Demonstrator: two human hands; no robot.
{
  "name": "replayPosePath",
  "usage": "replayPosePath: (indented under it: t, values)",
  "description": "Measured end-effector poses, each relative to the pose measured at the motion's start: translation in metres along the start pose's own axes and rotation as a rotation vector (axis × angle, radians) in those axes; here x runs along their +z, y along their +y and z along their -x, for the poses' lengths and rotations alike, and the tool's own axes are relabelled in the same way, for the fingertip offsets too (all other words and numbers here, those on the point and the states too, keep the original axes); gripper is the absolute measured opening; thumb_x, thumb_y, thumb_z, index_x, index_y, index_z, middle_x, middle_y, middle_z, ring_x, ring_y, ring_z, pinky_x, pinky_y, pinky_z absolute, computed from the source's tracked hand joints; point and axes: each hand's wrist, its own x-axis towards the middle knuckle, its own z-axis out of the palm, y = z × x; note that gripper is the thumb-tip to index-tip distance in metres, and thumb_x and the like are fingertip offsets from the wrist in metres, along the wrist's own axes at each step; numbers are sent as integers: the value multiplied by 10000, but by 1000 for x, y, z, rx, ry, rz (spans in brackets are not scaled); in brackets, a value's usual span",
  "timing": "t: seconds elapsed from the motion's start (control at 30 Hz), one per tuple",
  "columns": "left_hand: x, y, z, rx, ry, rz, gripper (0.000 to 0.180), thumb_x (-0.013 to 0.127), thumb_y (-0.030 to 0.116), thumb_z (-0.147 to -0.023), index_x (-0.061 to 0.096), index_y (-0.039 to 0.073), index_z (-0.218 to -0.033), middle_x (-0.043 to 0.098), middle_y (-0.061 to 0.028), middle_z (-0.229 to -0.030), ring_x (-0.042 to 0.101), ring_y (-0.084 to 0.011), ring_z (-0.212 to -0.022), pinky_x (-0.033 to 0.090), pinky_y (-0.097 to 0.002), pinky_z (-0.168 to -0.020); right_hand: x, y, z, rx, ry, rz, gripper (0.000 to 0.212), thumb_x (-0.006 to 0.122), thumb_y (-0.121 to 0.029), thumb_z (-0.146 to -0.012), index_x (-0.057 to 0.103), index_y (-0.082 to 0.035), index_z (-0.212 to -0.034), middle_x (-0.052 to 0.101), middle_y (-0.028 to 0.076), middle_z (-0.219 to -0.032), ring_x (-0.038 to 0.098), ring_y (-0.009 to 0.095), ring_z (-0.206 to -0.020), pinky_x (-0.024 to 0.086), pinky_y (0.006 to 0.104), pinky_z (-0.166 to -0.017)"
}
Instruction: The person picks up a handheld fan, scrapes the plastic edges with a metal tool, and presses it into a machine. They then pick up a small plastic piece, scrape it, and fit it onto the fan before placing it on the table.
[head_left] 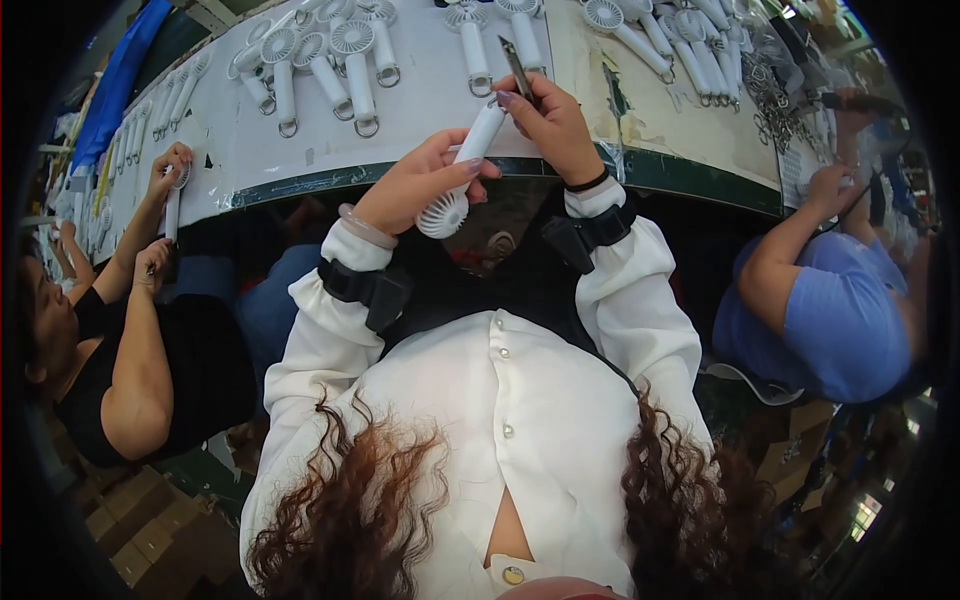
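Curly hair (345, 500): nearest, hanging down both sides of a white shirt (440, 390).
Left neighbour (190, 370): dressed in black, one raised hand gripping a small fan (172, 208).
Table (425, 105): pale top, dark green edge, loose fans (360, 85) with ringed handle ends lying along it.
Left hand (425, 182): wrapped around a white handheld fan (482, 135).
Fan's place: before the chest, by the table edge, slanted, round head low left, handle end up right.
Right hand (545, 122): holding a slim dark tool (516, 68); fingertips at the handle end, contact hard to tell.
Metal clips (775, 105): heaped beside more fans.
Right neighbour (830, 310): blue top.
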Motion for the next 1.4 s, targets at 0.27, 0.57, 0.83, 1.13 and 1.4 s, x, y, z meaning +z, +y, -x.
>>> replayPosePath:
  t: [0.27, 0.57, 0.83, 1.13, 1.4]
  values:
    - [7, -7, -5, -58, 220, -205, 462, 559, 213, -979, 409, -8, -1356, 633, -88, -1052, 633, -117, -836, 534, -258, -732, 9, 11, 2, -36, -18, 34, 204, 576, -122, -959, 630, -38, -1137, 620, -8, -889, 530, 53, -765, 446, 197, -700]
    - [10, -6, -1, 16, 301, -124, 435, 530, 203, -991, 410, -3, -1355, 624, -86, -1009, 628, -129, -808, 548, -271, -716, 17, 16, 3, -28, 66, 154, 231, 559, -143, -970, 623, -35, -1163, 650, 24, -928, 577, 85, -820, 474, 229, -725]
    - [-6, 0, 0, 2, 440, -278, 395, 515, 213, -994, 452, 7, -1325, 619, -91, -1031, 627, -146, -819, 528, -291, -732, 9, -5, 23, -46, 52, 549, 230, 563, -93, -941, 628, -60, -1159, 650, 84, -914, 617, 158, -756, 484, 263, -663]
    - [0, 0, -2, 98, 641, -1102, 387, 593, 253, -921, 556, 14, -1223, 612, -146, -976, 624, -313, -839, 496, -393, -738, 15, 0, 33, -308, 97, 823, 299, 615, -39, -863, 653, -113, -1150, 595, 75, -839, 609, 241, -695, 490, 314, -611]
    - [1, -8, 1, 181, 731, -1370, 377, 631, 219, -885, 576, 31, -1207, 593, -148, -953, 608, -335, -877, 504, -417, -735, 22, -1, 37, -315, 133, 968, 363, 655, -58, -817, 678, -216, -1143, 583, 22, -807, 601, 209, -683, 490, 310, -568]
